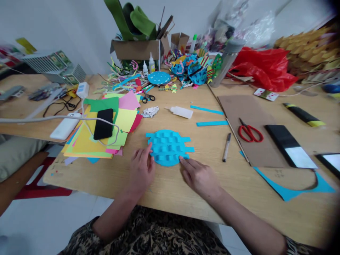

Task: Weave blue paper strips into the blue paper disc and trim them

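A blue paper disc [168, 148] lies on the table in front of me, crossed by rows of raised blue paper strips whose ends stick out past its edge. My left hand [142, 166] rests at its left edge, with thumb and index finger apart and touching the paper. On the lower right edge, the outstretched index finger of my right hand [199, 175] presses a strip end down, while its other fingers curl under. Two loose blue strips [211, 123] and a white glue bottle [181, 112] lie just beyond the disc.
Coloured paper sheets [124, 120] with a black phone [103, 124] are at left. To the right lie a pen [226, 147], red-handled scissors [250, 132] on cardboard [247, 106], and a blue paper offcut [289, 189]. Paper crafts [190, 69] and a box [140, 49] stand behind.
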Action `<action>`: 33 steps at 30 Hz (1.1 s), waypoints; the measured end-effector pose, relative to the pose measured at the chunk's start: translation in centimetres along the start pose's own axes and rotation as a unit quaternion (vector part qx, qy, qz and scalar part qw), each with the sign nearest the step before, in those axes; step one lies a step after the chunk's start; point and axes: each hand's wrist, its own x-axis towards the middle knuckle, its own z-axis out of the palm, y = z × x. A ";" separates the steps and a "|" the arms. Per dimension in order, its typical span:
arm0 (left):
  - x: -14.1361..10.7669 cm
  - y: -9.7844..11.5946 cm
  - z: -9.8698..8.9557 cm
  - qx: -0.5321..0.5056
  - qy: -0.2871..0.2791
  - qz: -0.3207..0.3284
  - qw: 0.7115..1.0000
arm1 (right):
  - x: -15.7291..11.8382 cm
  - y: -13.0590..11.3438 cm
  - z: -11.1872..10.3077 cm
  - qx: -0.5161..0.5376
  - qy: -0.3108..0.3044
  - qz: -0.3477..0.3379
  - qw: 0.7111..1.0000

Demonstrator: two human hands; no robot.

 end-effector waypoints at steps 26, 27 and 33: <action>-2.0 0.4 -1.2 0.041 -0.057 0.026 0.997 | -0.1 0.1 0.3 0.019 0.045 0.010 0.999; -2.0 0.5 -1.2 0.044 -0.061 0.028 0.997 | -0.1 0.1 0.3 0.019 0.046 0.010 0.999; -1.9 0.7 -1.2 0.071 -0.087 0.028 0.993 | 0.0 0.0 0.4 -0.010 0.030 -0.001 0.999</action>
